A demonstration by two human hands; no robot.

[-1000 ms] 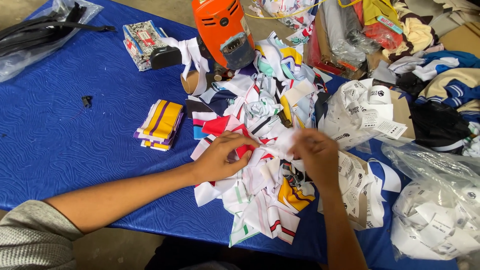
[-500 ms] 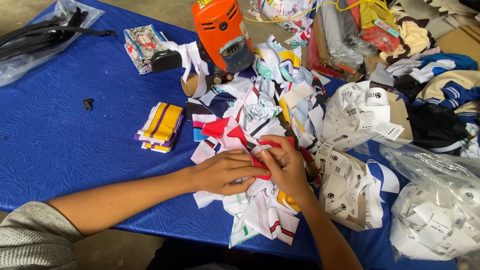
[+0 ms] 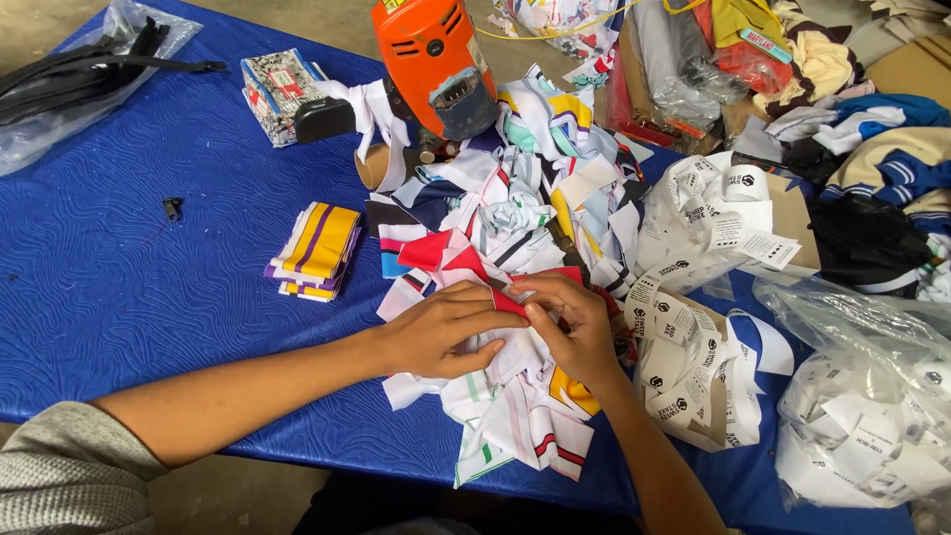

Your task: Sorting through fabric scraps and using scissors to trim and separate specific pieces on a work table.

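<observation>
Head view: we are pinching a red fabric strip (image 3: 507,302) between both hands, our left hand (image 3: 441,330) gripping it from one side and our right hand (image 3: 573,322) nipping its other end, right over the heap of printed fabric scraps (image 3: 515,208). Left of that heap is lying a folded yellow-and-purple stack (image 3: 315,251); behind the heap is standing an orange machine (image 3: 433,61); right of the heap are spilling white labels (image 3: 708,223).

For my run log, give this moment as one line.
left hand: holding red-and-white fabric strip | right hand: pinching same strip | beneath: scrap pile
</observation>
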